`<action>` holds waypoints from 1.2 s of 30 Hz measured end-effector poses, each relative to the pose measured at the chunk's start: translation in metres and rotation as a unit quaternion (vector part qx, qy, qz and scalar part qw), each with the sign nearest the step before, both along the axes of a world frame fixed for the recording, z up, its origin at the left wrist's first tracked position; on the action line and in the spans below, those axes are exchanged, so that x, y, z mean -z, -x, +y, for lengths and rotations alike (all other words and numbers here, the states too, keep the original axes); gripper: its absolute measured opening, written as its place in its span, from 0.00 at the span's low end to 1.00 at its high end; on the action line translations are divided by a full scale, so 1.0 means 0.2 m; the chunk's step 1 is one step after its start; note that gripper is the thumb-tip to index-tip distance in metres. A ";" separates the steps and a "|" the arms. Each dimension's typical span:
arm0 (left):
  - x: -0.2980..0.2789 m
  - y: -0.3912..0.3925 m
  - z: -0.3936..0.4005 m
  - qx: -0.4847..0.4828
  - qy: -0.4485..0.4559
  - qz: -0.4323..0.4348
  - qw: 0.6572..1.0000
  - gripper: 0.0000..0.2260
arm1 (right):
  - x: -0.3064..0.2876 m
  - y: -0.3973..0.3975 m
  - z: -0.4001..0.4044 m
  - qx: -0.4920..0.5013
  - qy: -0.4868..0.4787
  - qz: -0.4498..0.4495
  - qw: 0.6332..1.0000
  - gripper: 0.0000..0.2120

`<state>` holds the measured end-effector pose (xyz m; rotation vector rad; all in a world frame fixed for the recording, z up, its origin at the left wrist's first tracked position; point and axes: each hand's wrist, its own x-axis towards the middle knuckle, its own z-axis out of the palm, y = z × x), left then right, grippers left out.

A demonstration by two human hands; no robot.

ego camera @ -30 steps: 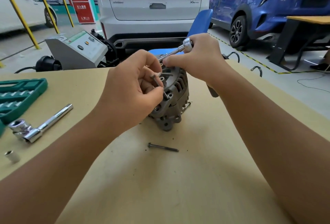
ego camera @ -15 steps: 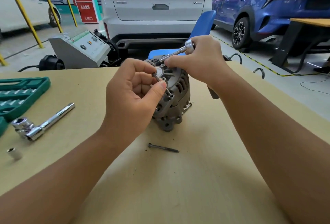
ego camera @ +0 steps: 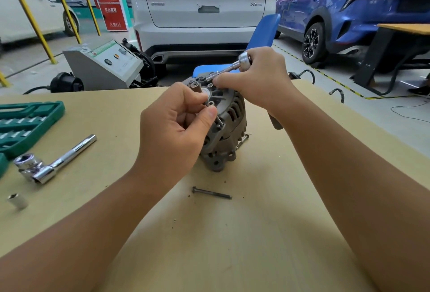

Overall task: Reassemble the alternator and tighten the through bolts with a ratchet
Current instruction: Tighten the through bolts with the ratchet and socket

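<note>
A grey alternator (ego camera: pixel 229 126) stands on its side in the middle of the tan table (ego camera: pixel 232 233). My left hand (ego camera: pixel 172 129) pinches a through bolt (ego camera: pixel 217 119) between thumb and fingers, its tip at a hole on the housing rim. My right hand (ego camera: pixel 258 82) grips a chrome ratchet (ego camera: pixel 235 66) whose extension and socket point down-left onto the alternator's upper face; its dark handle end shows below the wrist. A loose through bolt (ego camera: pixel 211 193) lies on the table in front of the alternator, and another bolt (ego camera: pixel 242 142) sticks out at its right side.
A second chrome ratchet with a large socket (ego camera: pixel 53 163) lies at the left, with a small loose socket (ego camera: pixel 17 200) nearer me. A green socket tray (ego camera: pixel 28 119) sits at the left edge. Behind the table are a blue chair (ego camera: pixel 263 36), a grey machine (ego camera: pixel 104 63) and parked cars.
My left hand has shifted slightly right with the bolt, bringing it closer against the alternator housing. My right hand stays on the ratchet at the top.
</note>
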<state>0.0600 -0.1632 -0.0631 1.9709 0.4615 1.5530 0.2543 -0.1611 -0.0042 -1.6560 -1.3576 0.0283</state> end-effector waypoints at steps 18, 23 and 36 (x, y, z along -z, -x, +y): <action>0.08 0.02 -0.04 -0.158 -0.175 0.175 0.956 0.20 | -0.01 0.00 -0.01 -0.003 0.012 -0.003 1.000 0.23; 0.10 0.03 -0.01 -0.134 -0.201 0.175 0.954 0.18 | -0.07 -0.01 -0.05 -0.016 0.058 -0.008 0.998 0.27; 0.12 0.19 0.12 -0.146 -0.121 0.153 0.970 0.15 | -0.05 0.03 -0.04 -0.022 0.070 0.044 0.996 0.23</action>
